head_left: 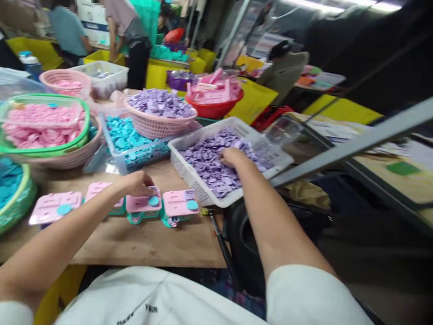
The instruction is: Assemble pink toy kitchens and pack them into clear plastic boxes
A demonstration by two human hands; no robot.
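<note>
Several small toy units with pink tops, turquoise bases and a round blue button stand in a row. My left hand (135, 183) rests over the third pink-topped unit (144, 204), its fingers bent down at the back right corner. A bit of purple shows by the fingertips, but what they press or hold is hidden. The rightmost unit (176, 204) bears a purple piece (189, 194) at its back right corner. My right hand (233, 158) reaches into a white plastic basket (189, 180), fingers curled into the loose purple plastic pieces (216, 174); the fingertips are partly hidden.
A hammer (221, 241) lies across the table's front edge. Behind the row stand a blue-piece bin (145, 155), a pink basket (158, 126) of purple pieces and a green basket (43, 149). A grey metal bar (355, 144) slants at right. Other people work in the background.
</note>
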